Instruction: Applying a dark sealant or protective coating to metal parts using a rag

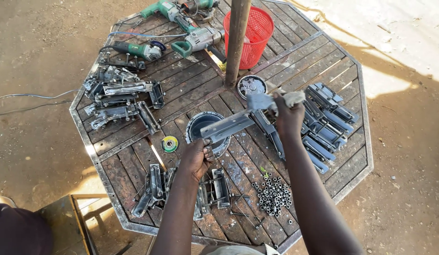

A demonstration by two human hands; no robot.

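- Head view: both hands work over the middle of an eight-sided slatted counter (323, 56), just in front of the rusty pole (238, 38) that rises through it.
- The metal bracket (227, 126) is a flat grey angle piece, held in the air above a round dark tin (200, 123). Its long axis runs on a slant, from low on the left to high on the right.
- The left hand (196, 158) sits under the lower end of the bracket. Its fingers are curled shut around that end, so it carries the piece from below.
- The right hand (288, 115) is at the upper end. Its fingers are closed on a grey rag (290, 97), and the rag is pressed against the bracket's upper part (259, 100).
- The bracket thus spans the gap between the two hands, with its bare middle stretch lying down and to the left of the rag.
- A second, smaller tin (251, 85) stands beside the pole, just beyond the bracket's upper end.
- To the right, a row of dark finished brackets (330, 120) lies side by side; to the left, a pile of bare ones (118, 97).
- Near the front edge lie more bracket assemblies (155, 189) and a heap of small nuts (273, 194).
- At the far side are green power tools (172, 28) and a red basket (255, 33).
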